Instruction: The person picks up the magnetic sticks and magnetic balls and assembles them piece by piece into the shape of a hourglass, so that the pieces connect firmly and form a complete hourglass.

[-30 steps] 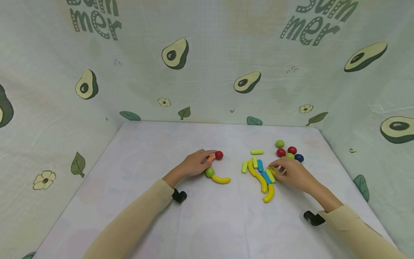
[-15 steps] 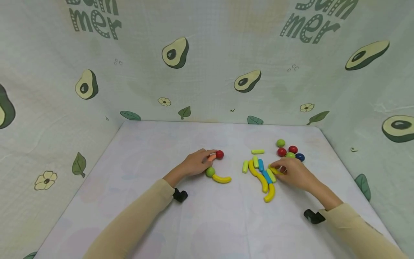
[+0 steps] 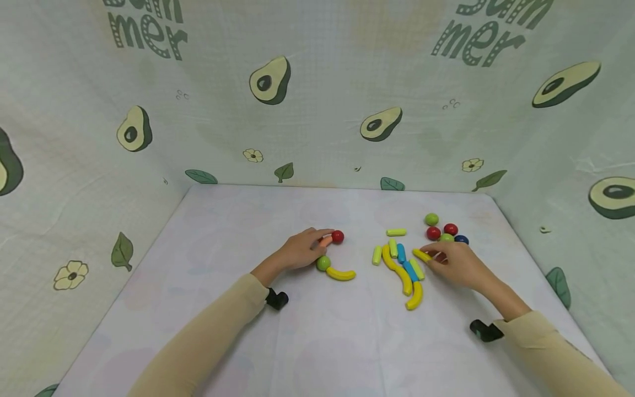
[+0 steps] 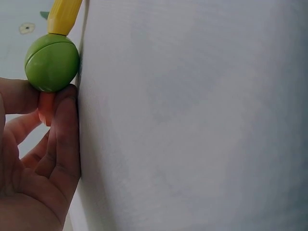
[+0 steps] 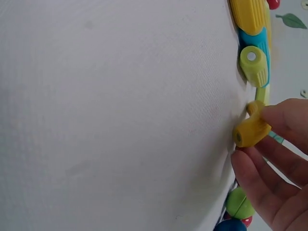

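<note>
My left hand (image 3: 299,251) pinches a short orange rod (image 4: 46,108), part of a chain of toy pieces, with thumb and fingers. A red ball (image 3: 338,237) sits at the rod's far end by the index fingertip. A green ball (image 4: 52,63) is at its near end, joined to a yellow curved rod (image 3: 341,274) lying to the right. On the right, my right hand (image 3: 457,264) holds another yellow curved rod (image 5: 252,129) between thumb and fingers, close over the table. Its round end face, with a grey dot, shows in the right wrist view.
Left of my right hand lie blue rods (image 3: 409,271), yellow-green rods (image 3: 377,255) and yellow curved rods (image 3: 414,295), close together. Beyond that hand is a cluster of red, green and blue balls (image 3: 434,233). A printed cloth wall (image 3: 317,110) stands behind the white table (image 3: 317,342).
My right hand has drawn the yellow curved rod slightly away from the pile of rods, to the right, and turned it. The left hand stays in place on the orange rod.
</note>
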A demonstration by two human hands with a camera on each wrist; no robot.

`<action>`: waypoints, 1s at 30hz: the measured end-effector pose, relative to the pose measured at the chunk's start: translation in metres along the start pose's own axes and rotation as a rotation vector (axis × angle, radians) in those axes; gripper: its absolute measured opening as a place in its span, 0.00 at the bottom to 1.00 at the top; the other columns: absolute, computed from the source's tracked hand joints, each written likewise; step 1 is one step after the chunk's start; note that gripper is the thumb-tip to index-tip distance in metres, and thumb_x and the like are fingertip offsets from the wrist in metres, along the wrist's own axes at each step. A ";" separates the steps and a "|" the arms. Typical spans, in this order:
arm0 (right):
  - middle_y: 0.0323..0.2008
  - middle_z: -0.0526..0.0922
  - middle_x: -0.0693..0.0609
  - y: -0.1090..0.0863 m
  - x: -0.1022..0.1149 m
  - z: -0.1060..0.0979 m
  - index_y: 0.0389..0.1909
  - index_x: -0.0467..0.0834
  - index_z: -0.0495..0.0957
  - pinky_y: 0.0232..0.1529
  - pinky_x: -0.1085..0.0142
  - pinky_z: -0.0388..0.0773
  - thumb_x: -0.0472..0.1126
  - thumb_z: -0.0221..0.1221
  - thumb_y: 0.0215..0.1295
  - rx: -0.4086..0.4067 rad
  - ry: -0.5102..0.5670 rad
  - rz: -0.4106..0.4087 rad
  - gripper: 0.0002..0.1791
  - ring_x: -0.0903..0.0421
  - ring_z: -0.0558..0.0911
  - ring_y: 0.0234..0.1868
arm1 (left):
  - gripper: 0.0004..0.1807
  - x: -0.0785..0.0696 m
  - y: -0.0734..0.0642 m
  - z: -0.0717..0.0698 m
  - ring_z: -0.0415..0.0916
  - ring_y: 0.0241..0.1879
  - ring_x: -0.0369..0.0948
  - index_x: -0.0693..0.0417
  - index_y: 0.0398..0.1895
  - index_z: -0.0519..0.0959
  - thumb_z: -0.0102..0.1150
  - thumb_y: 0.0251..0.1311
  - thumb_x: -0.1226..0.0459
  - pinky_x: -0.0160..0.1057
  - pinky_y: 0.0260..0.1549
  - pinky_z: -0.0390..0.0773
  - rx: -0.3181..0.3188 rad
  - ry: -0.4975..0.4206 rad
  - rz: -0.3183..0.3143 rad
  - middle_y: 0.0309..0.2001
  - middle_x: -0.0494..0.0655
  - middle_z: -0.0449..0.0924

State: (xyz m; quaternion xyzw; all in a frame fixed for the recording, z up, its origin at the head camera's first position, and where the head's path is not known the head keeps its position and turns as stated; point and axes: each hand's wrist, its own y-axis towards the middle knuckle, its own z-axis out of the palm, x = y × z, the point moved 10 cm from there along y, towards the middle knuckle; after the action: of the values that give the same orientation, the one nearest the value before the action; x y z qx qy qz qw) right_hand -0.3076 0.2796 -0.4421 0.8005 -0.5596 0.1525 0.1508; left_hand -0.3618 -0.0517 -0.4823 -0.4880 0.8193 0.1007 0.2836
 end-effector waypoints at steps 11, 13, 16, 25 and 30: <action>0.44 0.89 0.44 0.002 0.000 -0.004 0.56 0.37 0.87 0.41 0.54 0.88 0.33 0.70 0.65 -0.028 -0.018 0.010 0.18 0.52 0.84 0.38 | 0.31 0.001 0.001 0.001 0.74 0.44 0.44 0.31 0.82 0.64 0.53 0.79 0.52 0.43 0.45 0.75 0.004 -0.004 0.000 0.57 0.44 0.77; 0.44 0.89 0.43 0.003 0.003 -0.007 0.55 0.37 0.87 0.42 0.54 0.89 0.32 0.70 0.66 -0.048 -0.018 0.007 0.17 0.51 0.85 0.38 | 0.30 0.001 0.000 0.000 0.74 0.45 0.44 0.31 0.82 0.64 0.53 0.79 0.52 0.44 0.47 0.75 0.005 -0.010 -0.003 0.58 0.44 0.77; 0.46 0.89 0.42 0.009 0.013 -0.011 0.55 0.37 0.86 0.42 0.53 0.89 0.31 0.68 0.67 -0.076 0.011 -0.006 0.16 0.49 0.87 0.39 | 0.31 0.001 -0.001 -0.001 0.74 0.47 0.45 0.30 0.82 0.64 0.54 0.79 0.52 0.46 0.50 0.76 0.010 -0.017 -0.017 0.61 0.45 0.76; 0.49 0.89 0.42 0.044 0.061 -0.001 0.61 0.41 0.84 0.47 0.52 0.88 0.35 0.65 0.73 -0.045 0.129 -0.012 0.17 0.48 0.87 0.44 | 0.31 0.001 -0.002 -0.001 0.74 0.50 0.47 0.29 0.82 0.64 0.54 0.79 0.52 0.50 0.56 0.77 0.011 -0.023 -0.030 0.63 0.46 0.76; 0.52 0.88 0.42 0.067 0.082 0.016 0.62 0.42 0.83 0.49 0.52 0.88 0.38 0.62 0.75 0.028 0.185 -0.025 0.17 0.47 0.86 0.47 | 0.31 0.001 -0.001 0.000 0.74 0.48 0.46 0.29 0.82 0.64 0.54 0.79 0.51 0.49 0.53 0.76 0.013 -0.028 -0.031 0.60 0.45 0.76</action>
State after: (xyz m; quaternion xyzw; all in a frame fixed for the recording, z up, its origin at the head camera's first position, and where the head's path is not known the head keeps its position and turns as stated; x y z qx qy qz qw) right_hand -0.3423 0.1809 -0.4180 0.7918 -0.5313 0.2316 0.1926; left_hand -0.3605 -0.0526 -0.4828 -0.4973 0.8082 0.0981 0.2998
